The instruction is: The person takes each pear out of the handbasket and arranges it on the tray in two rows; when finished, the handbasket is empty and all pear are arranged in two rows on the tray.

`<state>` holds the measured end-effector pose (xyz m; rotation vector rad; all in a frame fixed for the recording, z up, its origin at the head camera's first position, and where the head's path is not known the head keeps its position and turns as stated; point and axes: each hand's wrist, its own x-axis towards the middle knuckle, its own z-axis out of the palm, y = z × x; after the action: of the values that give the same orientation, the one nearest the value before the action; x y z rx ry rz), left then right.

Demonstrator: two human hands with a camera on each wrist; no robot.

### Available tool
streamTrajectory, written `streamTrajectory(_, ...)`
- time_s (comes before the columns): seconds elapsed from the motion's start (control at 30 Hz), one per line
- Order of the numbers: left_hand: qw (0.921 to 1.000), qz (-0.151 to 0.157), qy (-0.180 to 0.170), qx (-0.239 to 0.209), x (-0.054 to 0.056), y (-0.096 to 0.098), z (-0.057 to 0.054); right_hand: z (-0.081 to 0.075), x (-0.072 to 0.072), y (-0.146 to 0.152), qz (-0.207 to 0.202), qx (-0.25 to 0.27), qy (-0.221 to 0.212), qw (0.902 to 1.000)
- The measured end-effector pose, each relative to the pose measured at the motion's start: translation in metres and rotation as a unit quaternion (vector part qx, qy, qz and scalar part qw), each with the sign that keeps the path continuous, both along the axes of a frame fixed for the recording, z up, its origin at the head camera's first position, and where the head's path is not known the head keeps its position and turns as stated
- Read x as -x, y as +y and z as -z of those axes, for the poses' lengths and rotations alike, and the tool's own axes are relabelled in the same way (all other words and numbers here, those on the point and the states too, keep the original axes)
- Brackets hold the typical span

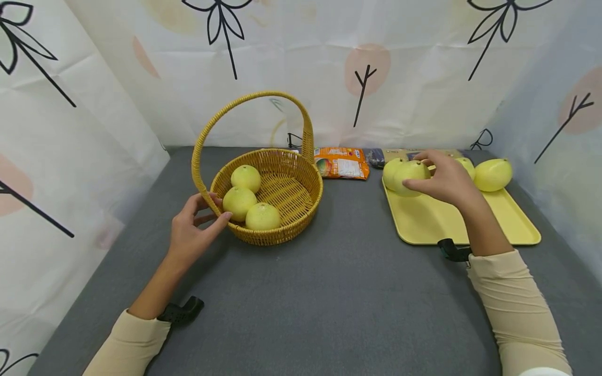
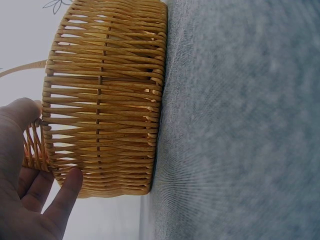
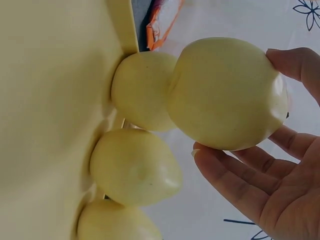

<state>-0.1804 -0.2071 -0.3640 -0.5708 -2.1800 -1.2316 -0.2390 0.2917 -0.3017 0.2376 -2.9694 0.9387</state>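
Note:
My left hand point(image 1: 190, 230) grips the wicker basket point(image 1: 301, 222) at its left side, where the handle meets the rim; in the left wrist view its thumb point(image 2: 25, 111) is at the rim. Inside the basket, three pale yellow pomelos point(image 1: 239, 202) sit toward the left. A similar pomelo point(image 3: 227, 95) is pinched between thumb and fingers of my right hand point(image 1: 447, 180). That hand is above the back left part of a yellow tray point(image 1: 423, 227). Behind the held fruit, other pomelos point(image 1: 493, 175) rest along the tray's far side, partly hidden by the hand.
An orange packet point(image 1: 342, 163) lies against the back curtain point(image 1: 301, 62), between basket and tray. Beside it are a dark bundle point(image 1: 374, 157) and a tan package point(image 1: 395, 154), partly covered from view. A grey cloth point(image 1: 301, 303) covers the table.

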Motion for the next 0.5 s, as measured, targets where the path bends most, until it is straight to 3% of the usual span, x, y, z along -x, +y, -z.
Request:
streamTrajectory(0.23, 1.0000, -0.007, -0.002, 0.004, 0.0005, 0.0007, 0.0003, 0.0018, 0.0004, 0.0084, 0.003, -0.023, -0.013, 0.9997)
streamTrajectory(0.5, 0.9999, -0.009, -0.001, 0.006, 0.0010, 0.0015, -0.0001, 0.0065, 0.0024, 0.0054, -0.026, -0.068, -0.053, 0.9959)
